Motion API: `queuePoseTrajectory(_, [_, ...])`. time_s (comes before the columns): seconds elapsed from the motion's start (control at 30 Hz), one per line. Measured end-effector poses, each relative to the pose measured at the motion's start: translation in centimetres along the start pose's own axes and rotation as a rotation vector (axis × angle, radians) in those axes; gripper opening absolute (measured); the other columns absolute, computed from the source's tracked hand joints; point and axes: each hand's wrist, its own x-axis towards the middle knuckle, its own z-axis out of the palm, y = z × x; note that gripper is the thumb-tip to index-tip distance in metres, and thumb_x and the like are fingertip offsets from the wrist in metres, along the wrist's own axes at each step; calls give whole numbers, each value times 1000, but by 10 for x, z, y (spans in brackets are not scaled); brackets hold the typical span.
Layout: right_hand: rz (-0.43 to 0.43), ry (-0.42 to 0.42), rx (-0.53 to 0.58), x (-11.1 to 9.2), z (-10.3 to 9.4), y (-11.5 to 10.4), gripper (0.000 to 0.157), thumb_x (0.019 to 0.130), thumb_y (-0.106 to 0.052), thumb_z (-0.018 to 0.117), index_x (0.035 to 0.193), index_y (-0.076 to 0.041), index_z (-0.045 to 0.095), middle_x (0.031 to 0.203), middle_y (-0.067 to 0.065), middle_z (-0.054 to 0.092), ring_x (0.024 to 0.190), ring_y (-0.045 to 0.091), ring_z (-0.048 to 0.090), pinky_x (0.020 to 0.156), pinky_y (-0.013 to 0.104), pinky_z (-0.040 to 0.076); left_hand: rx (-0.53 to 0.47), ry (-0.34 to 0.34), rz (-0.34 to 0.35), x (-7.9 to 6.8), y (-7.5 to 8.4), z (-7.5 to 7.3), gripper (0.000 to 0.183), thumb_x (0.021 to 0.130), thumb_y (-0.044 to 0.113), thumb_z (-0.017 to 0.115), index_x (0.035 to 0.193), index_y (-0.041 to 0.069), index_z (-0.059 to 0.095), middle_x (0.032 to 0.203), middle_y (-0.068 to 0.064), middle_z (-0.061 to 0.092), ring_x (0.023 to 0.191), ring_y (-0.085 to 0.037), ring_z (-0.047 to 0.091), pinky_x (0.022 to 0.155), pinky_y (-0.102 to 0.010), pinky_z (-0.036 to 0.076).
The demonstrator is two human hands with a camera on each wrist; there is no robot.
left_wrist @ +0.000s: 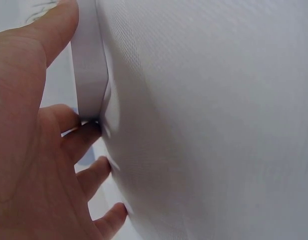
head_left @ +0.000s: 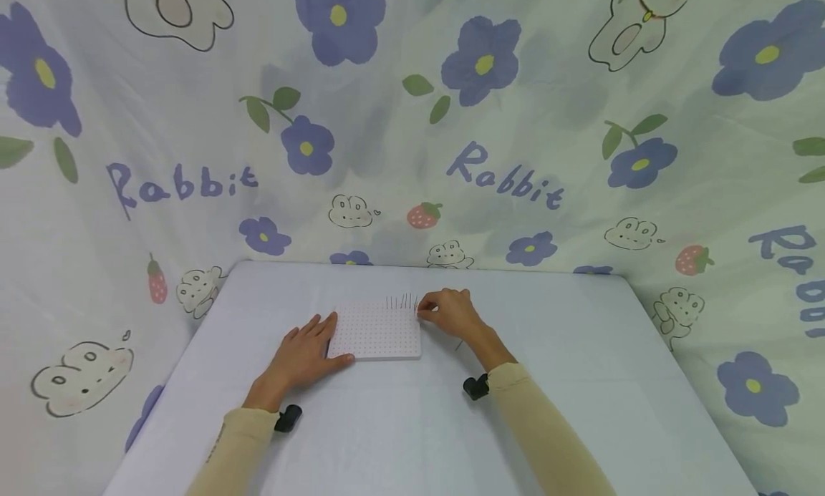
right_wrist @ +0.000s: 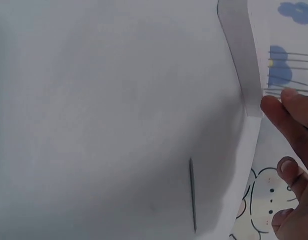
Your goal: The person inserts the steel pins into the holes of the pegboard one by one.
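A white board with a grid of small holes [head_left: 374,338] lies flat on the table. Several thin dark needles [head_left: 396,302] stand in its back row, toward the right; some lean slightly. My right hand [head_left: 454,315] is at the board's back right corner, where thumb and forefinger pinch a needle at the end of that row. The fingertips partly hide it. My left hand [head_left: 303,353] rests against the board's left side, fingers spread, with the thumb along the front edge. In the right wrist view, one loose needle [right_wrist: 192,195], pointed at the ends, lies on the table.
A white cloth [head_left: 387,424] covers the table. Behind it hangs a curtain [head_left: 387,159] printed with flowers and rabbits. The loose needle lies right of the board, beneath the right wrist.
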Motion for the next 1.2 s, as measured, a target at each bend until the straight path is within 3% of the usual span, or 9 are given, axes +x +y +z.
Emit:
queuePoseTrajectory(0.3, [49,-5,45,-24,-9,41,7,93,-33,72,98,-31,77,99,-16,75,108,19,65,98,56,33,1,3,5,2,-1,-2,101,88,69,61,155,-2,33,157,-20,39,146,-45,31,112,-70,25])
queuePoseTrajectory(0.53, [84,-13,57,-46,-18,65,10,92,-31,74,101,-33,76,104,-16,75,112,21,63,94,56,32,5,1,4,3,-1,-3,101,88,69,61,155,-2,33,156,-22,40,146,-46,31,112,-71,25])
queuePoseTrajectory(0.83, [104,-84,54,-59,-23,67,27,81,-32,84,106,-34,76,108,-16,73,102,15,55,94,52,28,4,6,4,0,-1,-5,100,89,67,62,155,-3,33,154,-24,42,145,-46,32,111,-71,26])
queuePoseTrajectory(1.2, [40,-91,-62,-55,-16,60,26,77,-29,88,100,-31,76,103,-17,68,101,13,54,87,53,36,6,-9,-4,1,0,1,103,88,71,59,155,-2,33,156,-22,40,146,-45,31,112,-70,25])
